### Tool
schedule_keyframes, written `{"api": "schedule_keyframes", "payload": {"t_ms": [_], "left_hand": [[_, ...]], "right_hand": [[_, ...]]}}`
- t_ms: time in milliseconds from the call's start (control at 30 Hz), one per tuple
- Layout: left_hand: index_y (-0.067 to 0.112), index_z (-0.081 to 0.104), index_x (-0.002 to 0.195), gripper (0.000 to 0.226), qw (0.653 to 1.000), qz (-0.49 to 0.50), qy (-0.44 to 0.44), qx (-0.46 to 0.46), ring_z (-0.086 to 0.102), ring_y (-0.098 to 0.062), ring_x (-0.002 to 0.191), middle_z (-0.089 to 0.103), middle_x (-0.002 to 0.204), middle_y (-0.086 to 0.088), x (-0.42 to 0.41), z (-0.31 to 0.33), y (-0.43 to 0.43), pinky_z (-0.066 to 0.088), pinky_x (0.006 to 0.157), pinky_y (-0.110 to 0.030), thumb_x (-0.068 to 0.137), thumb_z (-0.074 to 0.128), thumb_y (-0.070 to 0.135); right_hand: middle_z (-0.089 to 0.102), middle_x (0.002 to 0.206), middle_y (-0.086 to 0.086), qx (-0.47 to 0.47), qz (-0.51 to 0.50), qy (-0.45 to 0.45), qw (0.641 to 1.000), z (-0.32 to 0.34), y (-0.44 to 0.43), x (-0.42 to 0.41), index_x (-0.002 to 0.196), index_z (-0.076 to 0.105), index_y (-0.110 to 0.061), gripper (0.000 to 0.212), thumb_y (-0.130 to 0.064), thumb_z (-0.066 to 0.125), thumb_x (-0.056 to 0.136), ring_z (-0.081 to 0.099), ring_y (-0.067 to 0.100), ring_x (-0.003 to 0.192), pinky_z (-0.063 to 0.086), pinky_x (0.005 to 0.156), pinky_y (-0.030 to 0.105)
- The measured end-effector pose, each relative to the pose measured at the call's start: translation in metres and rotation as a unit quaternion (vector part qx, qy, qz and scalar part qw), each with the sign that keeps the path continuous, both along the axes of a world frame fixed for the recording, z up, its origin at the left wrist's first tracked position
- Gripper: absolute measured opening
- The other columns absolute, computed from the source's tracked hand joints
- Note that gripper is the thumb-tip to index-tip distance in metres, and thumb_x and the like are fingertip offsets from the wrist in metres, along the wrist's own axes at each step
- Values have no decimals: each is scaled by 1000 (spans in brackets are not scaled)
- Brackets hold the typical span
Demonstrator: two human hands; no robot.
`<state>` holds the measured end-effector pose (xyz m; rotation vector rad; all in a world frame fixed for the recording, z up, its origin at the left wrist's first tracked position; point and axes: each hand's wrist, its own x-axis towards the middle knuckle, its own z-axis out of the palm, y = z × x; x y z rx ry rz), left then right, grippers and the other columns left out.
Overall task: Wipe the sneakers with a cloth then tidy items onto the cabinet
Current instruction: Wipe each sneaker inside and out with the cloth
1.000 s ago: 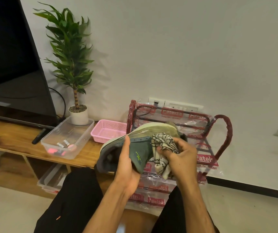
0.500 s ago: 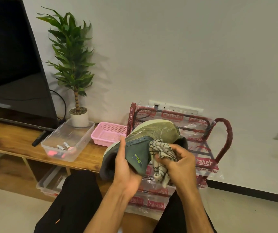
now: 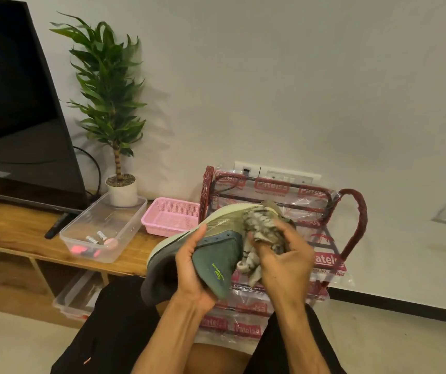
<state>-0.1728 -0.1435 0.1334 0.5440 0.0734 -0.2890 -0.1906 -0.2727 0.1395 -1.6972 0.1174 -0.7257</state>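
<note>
My left hand [image 3: 189,271] holds the sneaker [image 3: 222,261] around its middle, thumb on top and fingers curled under. My right hand [image 3: 284,263] is bunched around the striped cloth [image 3: 259,225] and presses it on the shoe's upper right end. The sneaker is up in the air over my lap, in front of the red rack [image 3: 351,211]. It lies on its side. Its long way runs from the dark heel end, low on the left, up to the right. The pale sole faces up and away from me. There is bright green writing on the dark side, too small to read.

The rack is wrapped in clear plastic with "Patelsa" printed on it many times.

On the wooden desk [image 3: 14,228] sit a pink basket [image 3: 170,214] and a clear box [image 3: 103,228]. The box holds a few small things, some of them pink [image 3: 77,249]. I cannot tell what is in the basket.
</note>
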Motion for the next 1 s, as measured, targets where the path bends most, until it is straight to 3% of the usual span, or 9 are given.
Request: {"api": "schedule_keyframes", "payload": {"t_ms": [100, 233, 367, 467, 567, 667, 767, 933, 1000], "left_hand": [[5, 75, 106, 48, 1000, -14, -6, 15, 65, -30, 92, 69, 107, -19, -2, 3, -6, 50, 82, -41, 81, 59, 44], [1, 77, 94, 48, 1000, 10, 5, 9, 69, -30, 85, 71, 99, -20, -2, 2, -2, 50, 82, -40, 76, 58, 42], [1, 69, 101, 52, 999, 10, 30, -19, 72, -28, 81, 73, 94, -20, 3, 10, 7, 49, 79, -38, 75, 54, 44], [3, 69, 105, 53, 999, 15, 38, -29, 71, -29, 87, 73, 96, -18, 6, 14, 8, 49, 81, -39, 72, 57, 43], [0, 68, 105, 51, 997, 14, 66, -39, 69, -28, 90, 73, 90, -20, 6, 12, 10, 47, 80, -38, 86, 49, 44], [2, 66, 101, 42, 996, 23, 87, -17, 68, -25, 84, 72, 85, -16, 6, 14, 2, 47, 73, -36, 88, 49, 39], [9, 62, 95, 21, 994, 51, 92, 7, 63, -24, 78, 65, 85, -9, 6, 18, -10, 49, 73, -38, 92, 51, 26], [-6, 56, 126, 64, 994, 13, 96, -52, 60, -36, 99, 62, 119, -27, 14, 8, -6, 46, 95, -41, 66, 56, 17], [-5, 60, 115, 52, 994, 16, 97, -55, 62, -36, 89, 65, 103, -25, 19, 3, -4, 48, 87, -41, 69, 50, 16]], "right_hand": [[70, 110, -12, -97, 15, 0, 995, -4, 11, 3, 108, 67, -43, 52, 1, 72, 81, 71, 12, 90, 62, 73, 41], [71, 113, 3, -224, -109, -76, 966, 7, -9, 21, 114, 69, -18, 46, 9, 73, 77, 68, 21, 96, 62, 74, 45], [69, 115, 7, -149, -92, -23, 984, 7, -22, 32, 127, 62, -19, 50, 5, 69, 83, 72, 23, 88, 63, 64, 43], [66, 123, 2, -103, -82, -6, 991, -3, -16, 18, 130, 60, -17, 51, 4, 69, 84, 70, 12, 95, 62, 66, 27], [66, 121, 3, -40, -107, -30, 993, -3, -20, 10, 128, 61, -16, 50, 3, 70, 83, 68, 12, 95, 59, 65, 17], [66, 116, -3, -81, -84, -71, 991, 0, -11, 11, 121, 64, -22, 43, -3, 71, 83, 69, 16, 91, 63, 64, 35], [65, 112, -10, -191, -24, -96, 977, -1, 2, 18, 114, 69, -23, 46, 7, 72, 80, 66, 14, 101, 62, 78, 38], [70, 113, 1, -253, -76, -121, 957, -5, 7, 40, 114, 70, -15, 51, 16, 66, 74, 65, 18, 106, 61, 82, 41], [71, 111, 1, -261, -71, -115, 956, -8, 18, 37, 112, 71, -14, 52, 17, 66, 71, 66, 18, 104, 59, 86, 38]]}}
